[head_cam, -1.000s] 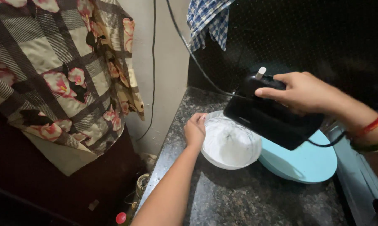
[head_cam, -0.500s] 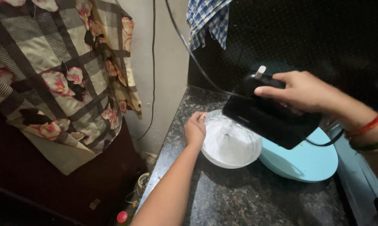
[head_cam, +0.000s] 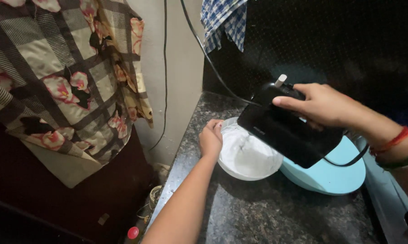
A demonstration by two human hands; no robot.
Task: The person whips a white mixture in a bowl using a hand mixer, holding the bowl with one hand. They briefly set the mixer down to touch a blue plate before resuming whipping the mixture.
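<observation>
Head view: the left hand [head_cam: 210, 138] curls its fingers over the rim of a round white bowl of pale cream [head_cam: 247, 153] on the dark speckled stone tabletop [head_cam: 258, 212]. The right hand [head_cam: 323, 106] grips a black corded electric hand mixer [head_cam: 287, 131] tilted over the bowl, just beside a light blue round plate [head_cam: 337, 174].

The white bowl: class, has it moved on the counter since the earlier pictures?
No. The white bowl sits at the same spot beside the light blue plate near the counter's left edge, with the left hand on its rim.
</observation>
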